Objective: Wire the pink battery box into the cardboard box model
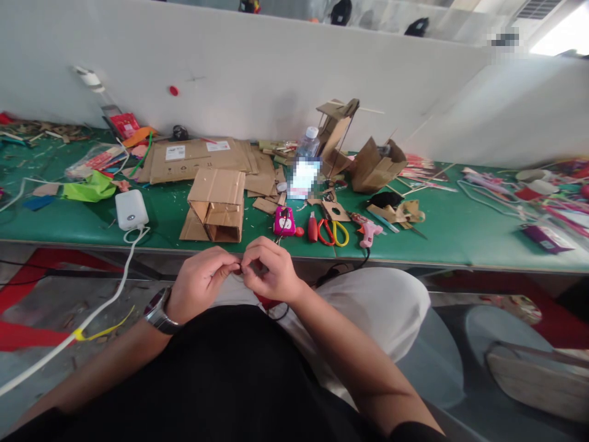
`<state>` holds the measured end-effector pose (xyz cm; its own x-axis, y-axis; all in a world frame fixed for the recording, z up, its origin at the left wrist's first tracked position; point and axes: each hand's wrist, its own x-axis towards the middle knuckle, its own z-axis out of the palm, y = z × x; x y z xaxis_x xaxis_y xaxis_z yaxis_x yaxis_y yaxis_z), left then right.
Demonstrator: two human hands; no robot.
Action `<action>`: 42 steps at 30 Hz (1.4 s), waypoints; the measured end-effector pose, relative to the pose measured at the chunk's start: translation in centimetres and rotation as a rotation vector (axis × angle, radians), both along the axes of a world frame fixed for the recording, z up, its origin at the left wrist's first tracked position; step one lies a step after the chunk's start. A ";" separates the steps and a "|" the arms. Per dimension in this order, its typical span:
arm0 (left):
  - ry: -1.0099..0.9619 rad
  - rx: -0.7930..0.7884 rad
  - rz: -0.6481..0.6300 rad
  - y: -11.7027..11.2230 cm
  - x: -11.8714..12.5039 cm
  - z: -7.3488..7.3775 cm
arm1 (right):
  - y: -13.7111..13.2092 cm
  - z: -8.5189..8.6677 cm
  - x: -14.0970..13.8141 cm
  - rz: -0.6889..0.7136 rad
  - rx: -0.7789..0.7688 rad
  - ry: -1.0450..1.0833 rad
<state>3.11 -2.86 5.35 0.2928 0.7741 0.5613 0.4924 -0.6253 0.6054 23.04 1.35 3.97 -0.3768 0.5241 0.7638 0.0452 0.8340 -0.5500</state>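
Observation:
In front of my body, my left hand (200,281) and my right hand (272,270) meet fingertip to fingertip, below the table's front edge. Both are closed in a pinch. A small dark bit shows between the fingertips, too small to name. Just beyond the hands stands a cardboard box structure (219,196) with an open front. Past my right fingers lies a pink and white device (284,221) with dark wires on top. Beside it are a red-capped tool (313,227), scissors (339,233) with red and yellow handles, and a pink glue gun (368,232).
A white power strip (132,210) trails its cable over the left edge of the green table (437,236). Flat cardboard (193,161), a plastic bottle (309,142), a lit phone (304,178) and a cardboard bag (378,166) stand or lie behind. Colourful scraps lie at both ends.

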 end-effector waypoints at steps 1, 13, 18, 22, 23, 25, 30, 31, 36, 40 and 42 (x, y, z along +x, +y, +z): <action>0.001 0.001 0.001 0.0 0.0 0.0 | 0.0 -0.1 0.0 -0.004 -0.009 -0.018; 0.057 -0.060 0.024 -0.4 0.1 -0.3 | 0.0 -0.2 -0.2 0.083 -0.105 0.005; -0.003 -0.100 0.034 -0.5 -0.1 -0.5 | 0.3 -0.4 0.1 0.069 -0.165 0.097; -0.132 -0.168 0.084 -0.5 -0.2 -1.0 | 0.4 -0.5 0.3 0.108 -0.283 0.082; -0.156 -0.182 0.091 -0.5 -0.3 -1.1 | 0.4 -0.6 0.3 0.117 -0.316 0.049; -0.173 -0.184 0.100 -0.5 -0.3 -1.3 | 0.3 -0.7 0.1 0.132 -0.381 -0.022; -0.170 -0.166 0.129 -0.3 -0.5 -1.7 | 0.0 -1.4 -0.5 0.134 -0.508 -0.063; -0.178 -0.178 0.136 -0.2 -0.5 -1.7 | 0.0 -1.5 -0.5 0.129 -0.513 -0.064; -0.299 -0.326 0.131 -0.2 -0.7 -2.2 | 0.1 -1.6 -0.4 0.072 -0.500 -0.104; -0.379 -0.453 0.100 0.0 -0.8 -2.8 | 0.0 -1.4 -0.4 0.044 -0.530 -0.134; -0.416 -0.503 0.059 0.2 -0.7 -3.3 | 0.1 -1.5 -0.4 0.029 -0.541 -0.155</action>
<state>2.38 -2.66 2.07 0.0788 0.9798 0.1838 0.1789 -0.1953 0.9643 22.65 1.40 2.46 -0.4834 0.8133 0.3240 0.1407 0.4375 -0.8881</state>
